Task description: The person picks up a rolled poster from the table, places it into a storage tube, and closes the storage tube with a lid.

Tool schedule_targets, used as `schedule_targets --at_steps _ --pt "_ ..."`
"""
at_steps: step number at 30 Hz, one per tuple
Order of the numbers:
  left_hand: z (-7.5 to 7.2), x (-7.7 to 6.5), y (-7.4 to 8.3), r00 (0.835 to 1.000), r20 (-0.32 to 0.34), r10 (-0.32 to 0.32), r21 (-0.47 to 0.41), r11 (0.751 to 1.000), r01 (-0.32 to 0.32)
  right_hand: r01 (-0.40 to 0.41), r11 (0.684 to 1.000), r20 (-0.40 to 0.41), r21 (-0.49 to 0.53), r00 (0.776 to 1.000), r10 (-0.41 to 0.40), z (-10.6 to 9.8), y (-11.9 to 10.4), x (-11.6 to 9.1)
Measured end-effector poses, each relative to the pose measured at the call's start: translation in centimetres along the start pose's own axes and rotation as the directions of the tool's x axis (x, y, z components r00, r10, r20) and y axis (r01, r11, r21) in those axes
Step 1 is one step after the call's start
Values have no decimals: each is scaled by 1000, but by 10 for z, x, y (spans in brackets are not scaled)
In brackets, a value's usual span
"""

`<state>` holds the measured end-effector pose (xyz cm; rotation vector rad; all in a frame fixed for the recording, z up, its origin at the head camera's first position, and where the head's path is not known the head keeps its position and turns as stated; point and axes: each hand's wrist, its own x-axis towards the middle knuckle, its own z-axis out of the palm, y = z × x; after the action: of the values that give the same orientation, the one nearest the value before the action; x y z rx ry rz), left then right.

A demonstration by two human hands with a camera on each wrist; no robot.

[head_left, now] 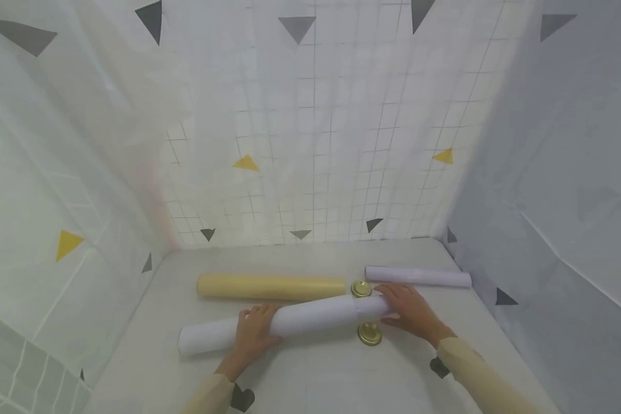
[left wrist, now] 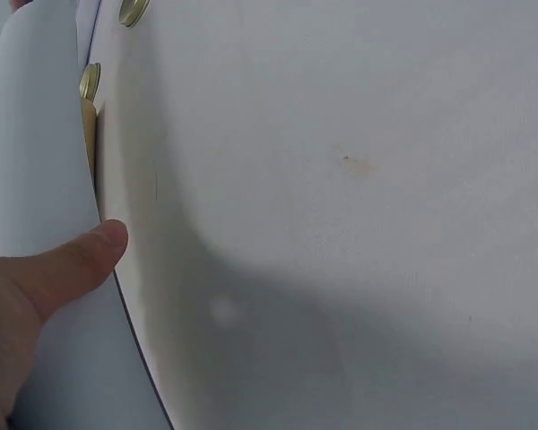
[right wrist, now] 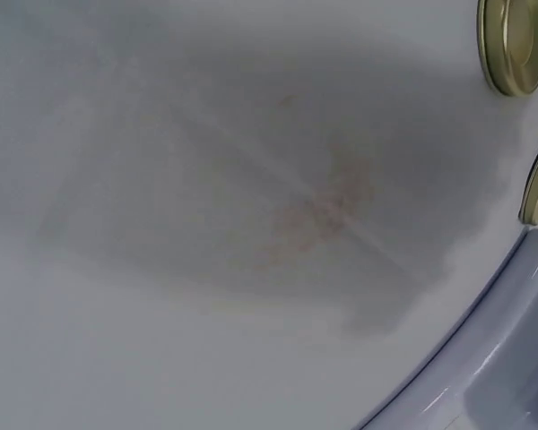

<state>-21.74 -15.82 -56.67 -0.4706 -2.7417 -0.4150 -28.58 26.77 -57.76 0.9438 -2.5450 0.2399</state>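
Note:
Both hands hold a long white paper roll (head_left: 315, 316), which lies slantwise with its right end farther back. My left hand (head_left: 255, 333) grips it left of its middle, fingers over the top and thumb on the near side; that thumb also shows in the left wrist view against the roll (left wrist: 36, 170). At the narrower right end, my right hand (head_left: 411, 310) curls its fingers and thumb around the roll. One gold jar lid (head_left: 361, 288) lies just behind this end and another gold lid (head_left: 370, 333) in front of it. The right wrist view does not show the hand.
A yellow roll (head_left: 271, 286) lies behind the white one. A thin lavender roll (head_left: 417, 276) is at the back right of the white table (head_left: 310, 379). Pale sheeting with grid lines and triangles walls the table at the back (head_left: 341, 172) and both sides.

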Motion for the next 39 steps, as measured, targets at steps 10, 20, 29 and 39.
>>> schedule_targets --at_steps 10,20,29,39 --pt "5 -1 -4 1000 -17 -4 28 1000 5 -109 994 30 -30 993 110 -5 11 -14" --pt "5 1 1 1000 -18 -12 -20 1000 12 -214 969 20 -126 976 218 -7 11 -16" --pt "4 -1 0 999 -39 -18 9 1000 18 -215 971 14 -100 976 218 -9 5 -10" --pt "4 -1 -2 999 -29 -22 -12 1000 22 -164 985 -64 -51 985 161 -11 -2 -5"
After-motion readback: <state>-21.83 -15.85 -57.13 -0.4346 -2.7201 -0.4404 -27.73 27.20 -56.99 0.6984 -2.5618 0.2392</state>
